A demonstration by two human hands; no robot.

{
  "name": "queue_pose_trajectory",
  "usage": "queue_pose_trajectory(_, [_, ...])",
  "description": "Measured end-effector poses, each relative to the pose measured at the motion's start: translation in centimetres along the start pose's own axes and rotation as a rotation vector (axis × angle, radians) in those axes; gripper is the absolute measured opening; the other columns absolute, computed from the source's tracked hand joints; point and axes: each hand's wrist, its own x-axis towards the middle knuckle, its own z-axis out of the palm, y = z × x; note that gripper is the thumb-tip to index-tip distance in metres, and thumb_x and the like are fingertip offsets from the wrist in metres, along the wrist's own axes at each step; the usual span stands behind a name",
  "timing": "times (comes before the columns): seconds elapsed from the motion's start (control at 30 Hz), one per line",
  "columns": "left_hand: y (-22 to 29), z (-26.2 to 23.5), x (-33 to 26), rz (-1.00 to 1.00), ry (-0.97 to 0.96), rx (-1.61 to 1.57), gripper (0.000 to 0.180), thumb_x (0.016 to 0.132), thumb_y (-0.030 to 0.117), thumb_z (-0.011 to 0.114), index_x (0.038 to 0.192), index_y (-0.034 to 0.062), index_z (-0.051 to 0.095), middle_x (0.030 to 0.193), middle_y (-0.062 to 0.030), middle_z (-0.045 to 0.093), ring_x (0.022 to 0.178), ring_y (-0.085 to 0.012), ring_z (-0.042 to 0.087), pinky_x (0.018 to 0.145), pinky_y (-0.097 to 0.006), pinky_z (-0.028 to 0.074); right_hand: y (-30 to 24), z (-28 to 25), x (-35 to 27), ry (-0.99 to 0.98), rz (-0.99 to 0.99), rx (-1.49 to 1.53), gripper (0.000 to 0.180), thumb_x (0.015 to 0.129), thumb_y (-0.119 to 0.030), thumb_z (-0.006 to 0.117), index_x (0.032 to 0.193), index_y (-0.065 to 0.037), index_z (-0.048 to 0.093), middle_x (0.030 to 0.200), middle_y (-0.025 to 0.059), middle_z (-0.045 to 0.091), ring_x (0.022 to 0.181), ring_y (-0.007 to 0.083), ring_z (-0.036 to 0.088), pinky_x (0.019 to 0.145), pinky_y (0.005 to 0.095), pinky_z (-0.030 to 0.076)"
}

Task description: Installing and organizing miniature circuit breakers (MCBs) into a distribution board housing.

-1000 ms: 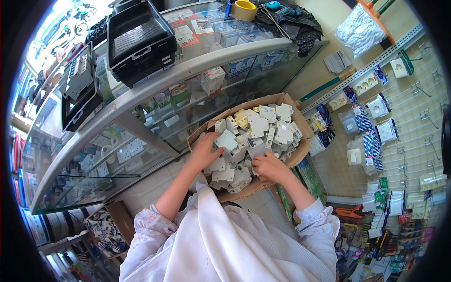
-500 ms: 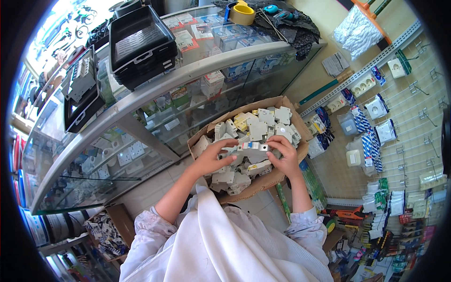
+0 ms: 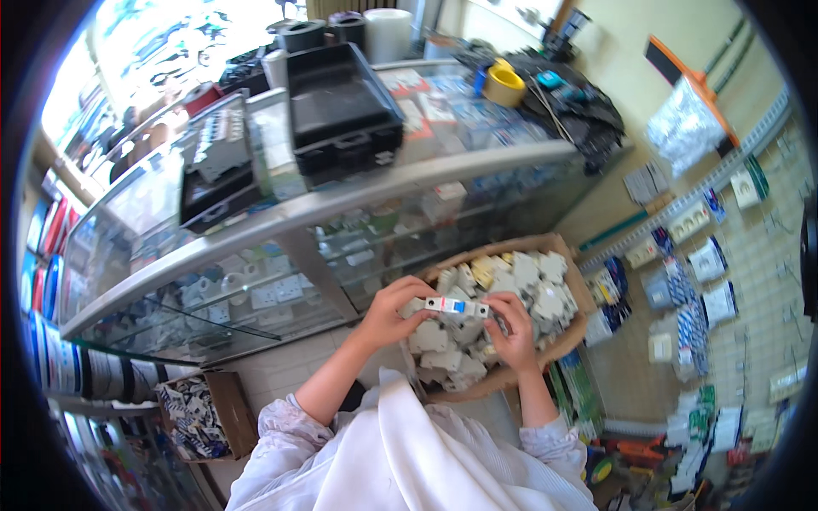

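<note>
A slim white circuit breaker [image 3: 458, 307] with a blue switch lies level between my two hands, above the near left part of a cardboard box [image 3: 558, 362]. My left hand [image 3: 396, 312] pinches its left end between thumb and fingers. The right end is gripped by my right hand [image 3: 511, 330]. Under and beyond my hands the box is heaped with loose grey-white breakers [image 3: 552, 302], several of them yellowed. The part of the heap beneath my hands is hidden.
A glass display counter [image 3: 383, 204] stands beyond the box, carrying stacked black trays [image 3: 341, 102] and another black tray [image 3: 217, 200] with breakers in it. A second box [image 3: 230, 417] of small parts sits at left. Packaged sockets [image 3: 707, 260] hang on the right wall.
My view has swung left and upward, so the counter and box appear lower and further right. The breaker stays in both hands, now turned with its switch face toward me.
</note>
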Motion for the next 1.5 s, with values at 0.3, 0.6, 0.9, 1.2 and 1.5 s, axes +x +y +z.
queue_pose_trajectory(0.3, [4.2, -12.5, -1.3, -0.019, 0.201, 0.224, 0.028, 0.07, -0.003, 0.067, 0.098, 0.0025, 0.062, 0.09, -0.0096, 0.06, 0.081, -0.0225, 0.062, 0.072, -0.03, 0.051, -7.1, 9.5, 8.5, -0.066, -0.191, 0.084, 0.036, 0.07, 0.001, 0.072, 0.103, -0.004, 0.059, 0.093, 0.011, 0.061, 0.079, 0.0202, 0.063, 0.071, 0.0283, 0.051])
queue_pose_trajectory(0.6, [6.8, -23.0, -2.8, -0.042, 0.4, 0.325, 0.029, 0.072, -0.002, 0.07, 0.099, 0.0013, 0.062, 0.093, -0.0079, 0.06, 0.087, -0.0178, 0.063, 0.076, -0.028, 0.054, -12.9, 18.8, 15.5, -0.095, -0.248, 0.282, 0.027, 0.074, 0.006, 0.066, 0.099, -0.001, 0.059, 0.094, 0.0111, 0.059, 0.085, 0.0202, 0.064, 0.073, 0.0278, 0.055])
queue_pose_trajectory(0.9, [4.9, -30.8, 0.2, -0.151, 0.549, 0.326, 0.023, 0.074, 0.002, 0.07, 0.094, -0.0012, 0.061, 0.089, -0.0078, 0.062, 0.082, -0.014, 0.064, 0.071, -0.026, 0.056, -14.3, 25.9, 23.6, -0.03, -0.201, 0.229, 0.026, 0.076, 0.004, 0.064, 0.1, -0.003, 0.059, 0.093, 0.0056, 0.059, 0.083, 0.0144, 0.062, 0.061, 0.0233, 0.05])
queue_pose_trajectory(1.2, [1.1, -34.3, 3.1, -0.296, 0.487, 0.563, 0.021, 0.073, 0.009, 0.072, 0.091, -0.0016, 0.065, 0.081, -0.0122, 0.068, 0.072, -0.0197, 0.067, 0.068, -0.028, 0.052, -13.0, 29.3, 27.9, 0.066, -0.325, -0.134, 0.029, 0.073, 0.005, 0.065, 0.101, -0.001, 0.061, 0.089, 0.0106, 0.065, 0.081, 0.0205, 0.067, 0.068, 0.0292, 0.05])
queue_pose_trajectory(1.5, [0.2, -34.7, 3.2, -0.301, 0.458, 0.489, 0.027, 0.075, 0.006, 0.069, 0.098, -0.0049, 0.059, 0.083, -0.0169, 0.067, 0.078, -0.0234, 0.068, 0.07, -0.03, 0.054, -13.8, 29.7, 28.1, 0.022, -0.198, -0.07, 0.036, 0.07, 0.005, 0.068, 0.104, 0.001, 0.058, 0.093, 0.0157, 0.065, 0.082, 0.0236, 0.067, 0.072, 0.0309, 0.05])
